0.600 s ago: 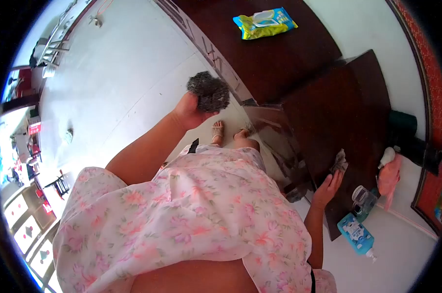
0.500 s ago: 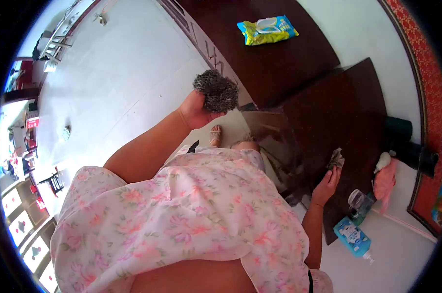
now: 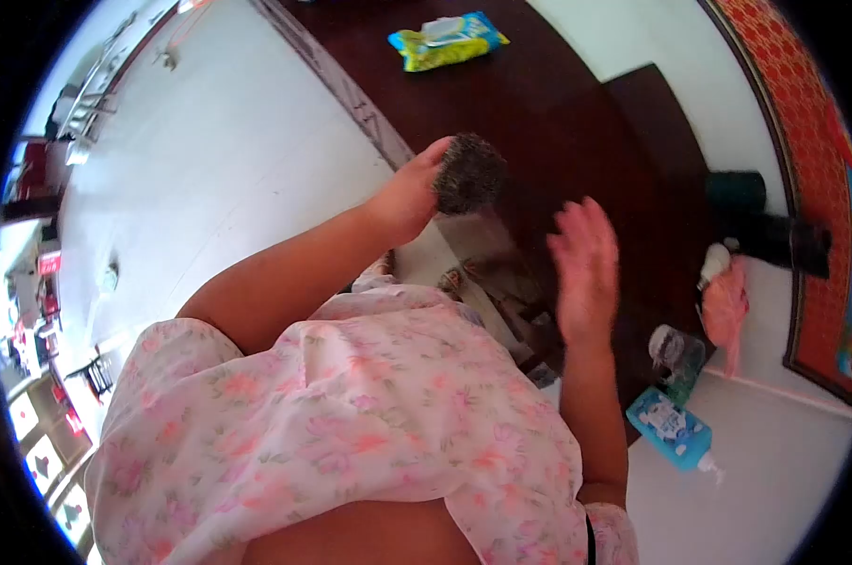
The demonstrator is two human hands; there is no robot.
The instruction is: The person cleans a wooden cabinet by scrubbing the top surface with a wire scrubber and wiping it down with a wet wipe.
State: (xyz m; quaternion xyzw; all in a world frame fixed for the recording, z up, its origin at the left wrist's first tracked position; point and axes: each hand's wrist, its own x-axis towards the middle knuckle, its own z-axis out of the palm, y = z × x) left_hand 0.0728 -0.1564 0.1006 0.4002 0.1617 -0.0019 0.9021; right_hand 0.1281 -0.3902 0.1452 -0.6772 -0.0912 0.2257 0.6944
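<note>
Left hand [image 3: 413,194] found curled around a dark wiry scrubber [image 3: 471,175]; right hand [image 3: 588,268], slightly blurred, open, fingers extended over dark brown tabletop [image 3: 539,104].

Wipes packet [image 3: 450,43]: ahead of the grip. Dark green cylinder [image 3: 737,190] and pink cloth [image 3: 725,306]: to its right. Clear container [image 3: 678,365] and blue pump bottle [image 3: 669,428]: right rear.

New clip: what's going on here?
A person in a floral garment grips a dark wire scourer in the left hand, near the edge of a dark tabletop. The blurred right hand is open, with nothing visible in it. A wipes pack lies farther along the tabletop; a blue pump bottle is at the right.
</note>
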